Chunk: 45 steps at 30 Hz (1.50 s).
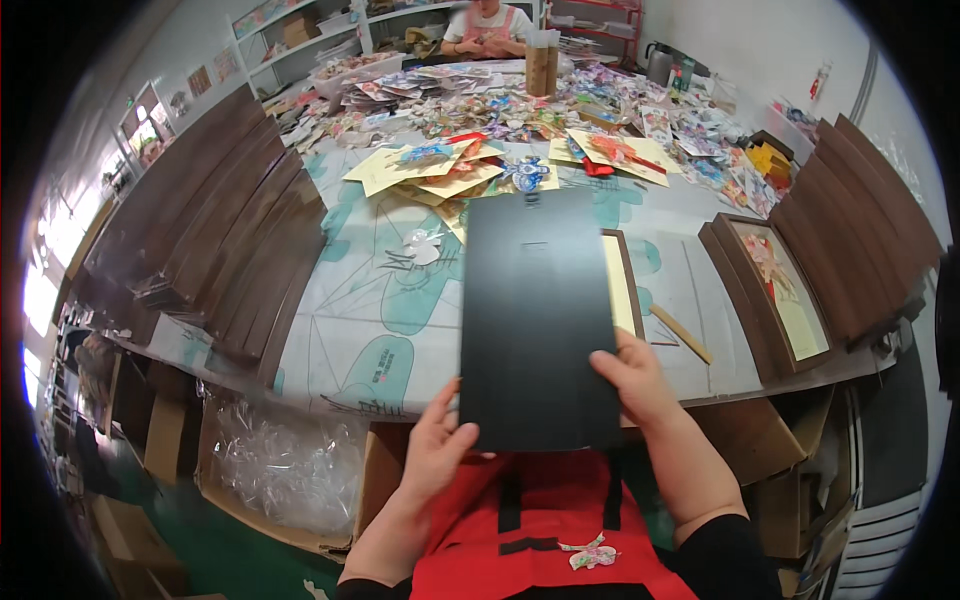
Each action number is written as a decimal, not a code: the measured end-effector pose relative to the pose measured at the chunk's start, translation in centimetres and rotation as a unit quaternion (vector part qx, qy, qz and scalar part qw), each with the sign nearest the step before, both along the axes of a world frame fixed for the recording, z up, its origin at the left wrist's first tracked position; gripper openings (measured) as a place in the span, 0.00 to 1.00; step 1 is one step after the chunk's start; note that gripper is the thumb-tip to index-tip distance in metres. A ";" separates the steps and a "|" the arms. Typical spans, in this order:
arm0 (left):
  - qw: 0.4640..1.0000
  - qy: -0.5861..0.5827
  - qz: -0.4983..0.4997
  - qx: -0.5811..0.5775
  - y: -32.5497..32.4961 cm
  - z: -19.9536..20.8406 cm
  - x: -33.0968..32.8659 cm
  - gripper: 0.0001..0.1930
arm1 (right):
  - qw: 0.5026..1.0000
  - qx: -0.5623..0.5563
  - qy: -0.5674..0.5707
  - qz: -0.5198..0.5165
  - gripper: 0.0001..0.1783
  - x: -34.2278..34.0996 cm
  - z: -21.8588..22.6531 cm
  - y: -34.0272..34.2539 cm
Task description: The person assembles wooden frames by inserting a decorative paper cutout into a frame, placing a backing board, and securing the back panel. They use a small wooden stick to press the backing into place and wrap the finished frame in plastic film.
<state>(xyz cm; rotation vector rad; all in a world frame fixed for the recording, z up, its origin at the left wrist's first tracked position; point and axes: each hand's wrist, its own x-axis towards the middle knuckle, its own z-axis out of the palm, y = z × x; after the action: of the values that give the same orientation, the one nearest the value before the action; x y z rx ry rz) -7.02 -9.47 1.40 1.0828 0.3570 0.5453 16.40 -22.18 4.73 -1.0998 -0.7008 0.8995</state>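
A black rectangular frame backing board (540, 320), with a small metal hanger at its top edge, is held up between my two hands. My left hand (437, 445) grips its lower left edge with thumb in front. On the right edge, my right hand (640, 375) is closed with its thumb on the face. Partly hidden behind the board lies a brown frame (627, 270) with a cream card in it. To its right rests a wooden-handled tool (680, 333). A white flower-shaped cutout (422, 246) lies left of the board.
Tall stacks of brown frames stand at the left (210, 240) and right (860, 230). A finished-looking frame (780, 285) leans at right. Cream cards with paper figures (430, 170) lie ahead, before heaped colourful cutouts (460, 110). Another person (487, 35) sits beyond. A box of clear plastic (285, 460) is below.
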 end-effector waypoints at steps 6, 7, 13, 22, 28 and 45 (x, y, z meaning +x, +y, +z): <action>0.962 0.084 0.042 0.257 0.8 -2.2 1.7 0.30 | 0.994 -0.039 -0.032 -0.099 0.33 3.2 -0.6 -4.1; 0.950 0.086 0.048 0.295 1.0 -2.6 1.9 0.31 | 0.993 -0.037 -0.041 -0.100 0.33 3.3 -0.8 -4.2; 0.931 0.101 -0.006 0.350 0.0 -3.9 3.4 0.35 | 0.987 -0.071 -0.103 -0.106 0.36 4.2 -2.2 -2.8; 0.881 0.137 0.024 0.452 -0.5 -3.0 3.9 0.35 | 0.795 -0.355 -0.479 -0.117 0.30 5.0 -0.3 -1.5; 0.881 0.143 0.024 0.450 -0.8 -2.7 4.1 0.34 | 0.768 -0.313 -0.532 -0.170 0.29 4.9 -2.3 -2.1; 0.868 0.148 0.038 0.473 -1.4 -3.1 4.7 0.28 | 0.831 -0.192 -0.503 -0.141 0.26 3.7 -4.6 -4.3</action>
<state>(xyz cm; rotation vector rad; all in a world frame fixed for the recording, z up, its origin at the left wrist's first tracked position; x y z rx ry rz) -2.32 -10.89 -1.67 2.1287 0.4072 0.6392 20.06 -26.51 0.08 -2.0181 -1.1903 0.1217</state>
